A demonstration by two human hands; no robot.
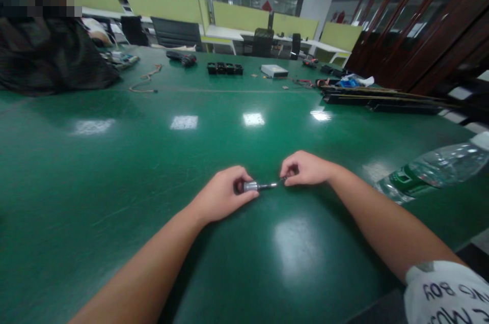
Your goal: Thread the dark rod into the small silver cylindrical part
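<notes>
My left hand (226,192) is closed around a silver screwdriver-like tool (251,187). Its thin metal shaft points right, toward my other hand. My right hand (305,168) pinches a small dark piece (283,179) between thumb and fingertips, and its kind is too small to make out. The shaft's tip and that piece are very close; I cannot tell whether they touch. Both hands are low over the green tabletop (229,140).
A clear plastic bottle (431,170) lies on its side by my right forearm. Along the far side are a black block (225,69), a grey box (274,71), a cable (147,79) and dark strips (382,100). A person in dark clothing (53,54) is at far left.
</notes>
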